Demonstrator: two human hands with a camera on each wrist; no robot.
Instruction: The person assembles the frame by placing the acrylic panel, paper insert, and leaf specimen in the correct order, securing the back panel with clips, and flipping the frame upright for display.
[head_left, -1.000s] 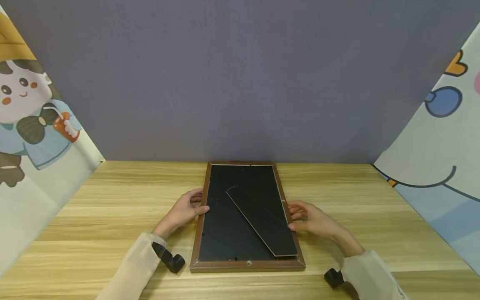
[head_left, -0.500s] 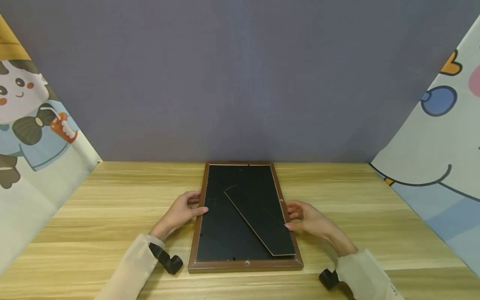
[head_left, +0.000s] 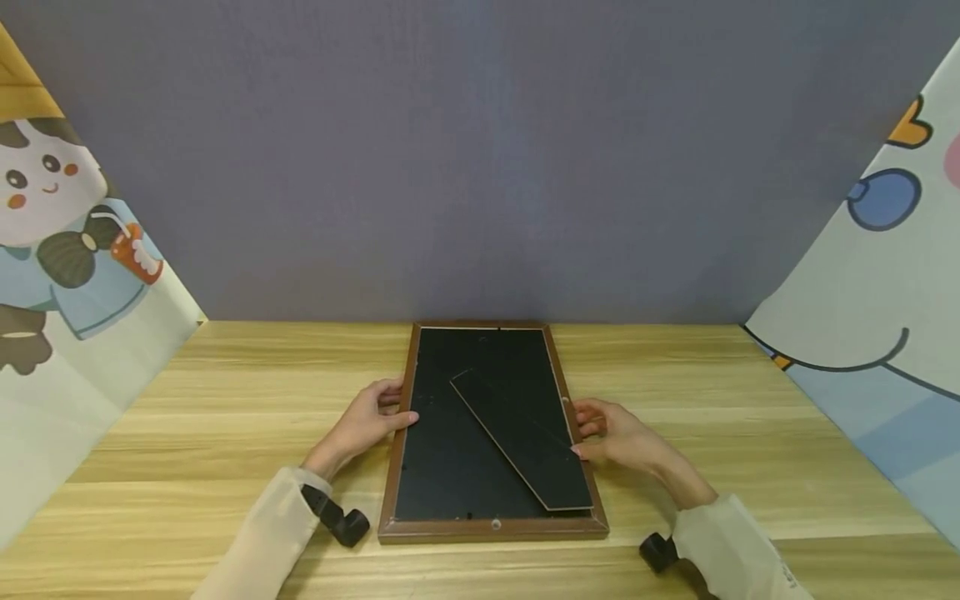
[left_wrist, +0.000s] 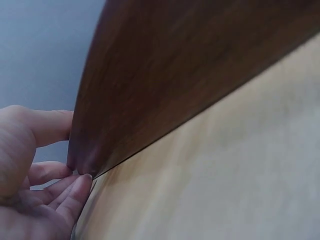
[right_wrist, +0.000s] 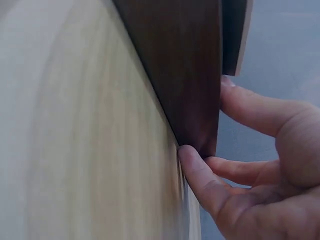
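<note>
A brown-rimmed picture frame [head_left: 435, 532] lies face down on the table, its black back up. A black stand leg [head_left: 525, 454] runs slantwise across that back, its wide end towards the front right. My left hand [head_left: 367, 421] grips the left rim, thumb over the top. On the right rim my right hand [head_left: 622, 437] does the same, its thumb near the leg's edge. In the left wrist view, fingertips of the left hand [left_wrist: 35, 160] meet the frame's lower edge [left_wrist: 150, 75]. The right wrist view shows the leg [right_wrist: 237, 40] standing slightly off the frame.
The wood-grain table [head_left: 225, 400] extends to both sides of the frame. A grey panel [head_left: 480, 167] rises behind, close to the frame's far edge. Cartoon-printed walls [head_left: 112, 358] flank the table. Each wrist bears a small black camera [head_left: 348, 527].
</note>
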